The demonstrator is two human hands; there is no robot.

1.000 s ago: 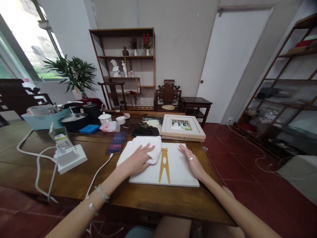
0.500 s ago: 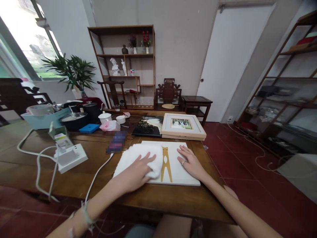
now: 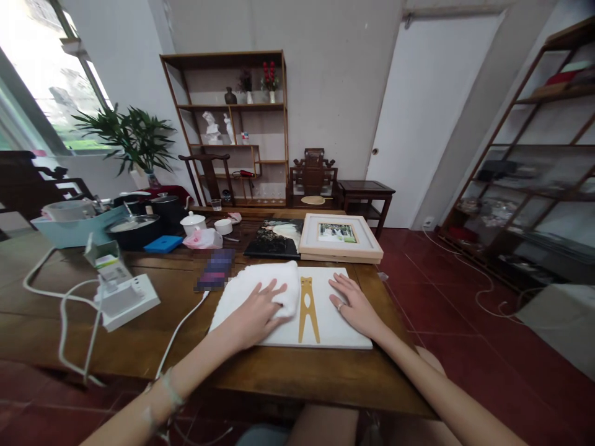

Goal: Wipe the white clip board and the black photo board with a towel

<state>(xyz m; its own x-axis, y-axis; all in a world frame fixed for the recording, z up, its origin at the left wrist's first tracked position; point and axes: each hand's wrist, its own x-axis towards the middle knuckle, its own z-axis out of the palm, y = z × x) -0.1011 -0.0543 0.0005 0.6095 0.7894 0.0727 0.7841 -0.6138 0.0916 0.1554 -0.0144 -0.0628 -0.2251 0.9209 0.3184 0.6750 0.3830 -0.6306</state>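
My left hand (image 3: pixel 260 311) lies on a white fluffy towel (image 3: pixel 253 279), fingers spread, palm down. The towel covers the left part of a flat white board (image 3: pixel 341 331) near the table's front edge. My right hand (image 3: pixel 356 303), with a ring on one finger, rests open on the board's right side. Between my hands, on the board, is a gold-coloured, two-legged shape (image 3: pixel 307 310) like a clothespin with an oval hole; whether it is printed or a separate piece I cannot tell.
Behind the board lie a light wooden picture frame (image 3: pixel 341 238) and a dark picture panel (image 3: pixel 272 238). A phone (image 3: pixel 216 269) on a white cable sits to the left. A white power strip (image 3: pixel 132 300), pots (image 3: pixel 134 226) and a light-blue bin (image 3: pixel 69 229) stand farther left on the wooden table (image 3: pixel 260 371).
The towel's right edge and my left hand have shifted slightly over the board, and the towel's fold has changed. My right hand stays in place. The whole view has moved a little.
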